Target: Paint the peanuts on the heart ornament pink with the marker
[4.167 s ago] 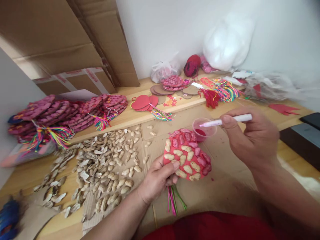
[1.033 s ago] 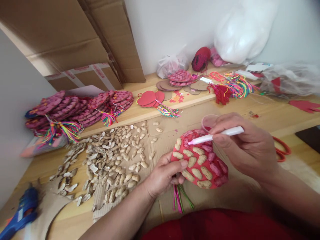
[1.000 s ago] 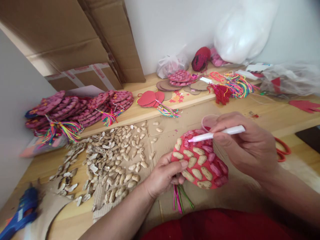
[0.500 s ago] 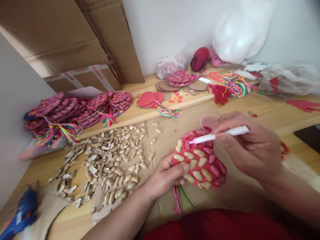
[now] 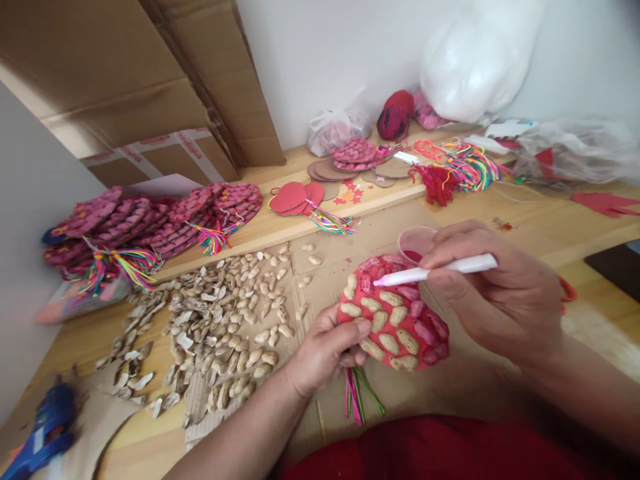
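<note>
My left hand grips the lower left edge of a round red disc with peanut shells stuck on it, thumb on top. Shells along its top and right side are pink; those at the left and middle are plain tan. Green and pink cords hang below the disc. Between the thumb and fingers of my right hand is a white paintbrush-like pen, its pink tip touching a shell near the upper left of the disc. A small clear cup with dark pink paint stands just behind, partly hidden by my right hand.
Loose peanut shells cover the cardboard at left. A blue glue gun lies at the lower left. Stacked pink shell discs, red paper discs, coloured tassels and red yarn line the raised back board.
The pen tip has shifted slightly left and stays on a pink shell near the disc's upper left. The whole view has drifted a little; both hands keep their holds.
</note>
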Tool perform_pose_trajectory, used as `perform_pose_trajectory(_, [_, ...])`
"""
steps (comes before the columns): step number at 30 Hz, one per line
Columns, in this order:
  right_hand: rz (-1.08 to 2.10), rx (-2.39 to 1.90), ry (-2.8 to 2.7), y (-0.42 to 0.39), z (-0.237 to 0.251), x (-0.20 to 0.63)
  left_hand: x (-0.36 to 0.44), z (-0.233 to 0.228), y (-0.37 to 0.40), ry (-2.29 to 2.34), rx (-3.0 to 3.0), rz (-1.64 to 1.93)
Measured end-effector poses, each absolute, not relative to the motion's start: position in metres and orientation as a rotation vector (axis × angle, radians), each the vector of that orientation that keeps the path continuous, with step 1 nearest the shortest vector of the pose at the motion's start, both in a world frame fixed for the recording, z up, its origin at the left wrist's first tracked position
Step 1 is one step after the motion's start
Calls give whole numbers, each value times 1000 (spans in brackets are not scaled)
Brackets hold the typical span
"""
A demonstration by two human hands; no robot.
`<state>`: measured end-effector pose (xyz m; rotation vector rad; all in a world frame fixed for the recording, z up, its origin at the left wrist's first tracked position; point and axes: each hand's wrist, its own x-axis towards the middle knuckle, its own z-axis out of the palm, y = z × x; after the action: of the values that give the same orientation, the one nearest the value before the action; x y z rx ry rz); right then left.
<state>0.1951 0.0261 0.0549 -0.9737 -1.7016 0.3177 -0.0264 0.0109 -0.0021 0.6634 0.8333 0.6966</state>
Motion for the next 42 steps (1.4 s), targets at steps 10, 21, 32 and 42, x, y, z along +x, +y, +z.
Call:
perform_pose_trajectory(10, [284,-983,-1891,25,50,200,-25,3,14,832,592,709])
perform_pose_trajectory(21, [203,-950,-1924,25,55,198,-26,1,13,843,604,716])
perform_pose_trajectory(32, [96,-946,-1886,26,55,197,-24,1,13,833,626,736])
perform_pose_trajectory(42, [160,-957,-1733,27,56,203,-23,-11,9,923,811,885])
